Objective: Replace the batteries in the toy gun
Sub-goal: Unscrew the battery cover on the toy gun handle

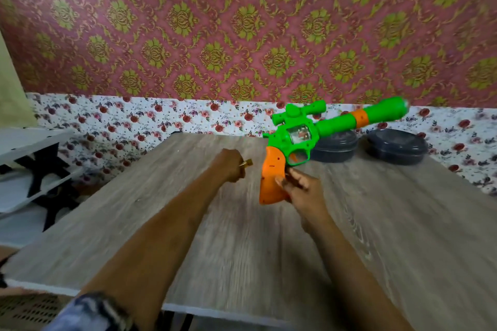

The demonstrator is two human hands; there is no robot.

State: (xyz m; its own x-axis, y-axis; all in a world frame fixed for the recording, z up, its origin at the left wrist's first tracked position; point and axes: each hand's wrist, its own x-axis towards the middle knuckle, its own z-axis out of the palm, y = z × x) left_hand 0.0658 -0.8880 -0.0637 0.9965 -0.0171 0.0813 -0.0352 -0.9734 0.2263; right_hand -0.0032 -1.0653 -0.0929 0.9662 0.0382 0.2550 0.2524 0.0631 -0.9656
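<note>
A green toy gun [301,137] with an orange grip, an orange band on its long barrel and a scope on top is held up above the wooden table [188,223], barrel pointing up to the right. My right hand [298,188] grips the orange handle from below. My left hand [230,165] is closed left of the handle, apart from the gun, pinching a small gold-coloured object [247,163] that sticks out between the fingers; blur hides what it is.
Two dark round lidded containers [334,149] [396,146] stand at the table's far right, behind the gun. A white shelf unit with black frames [32,169] stands to the left of the table. Patterned walls close the back.
</note>
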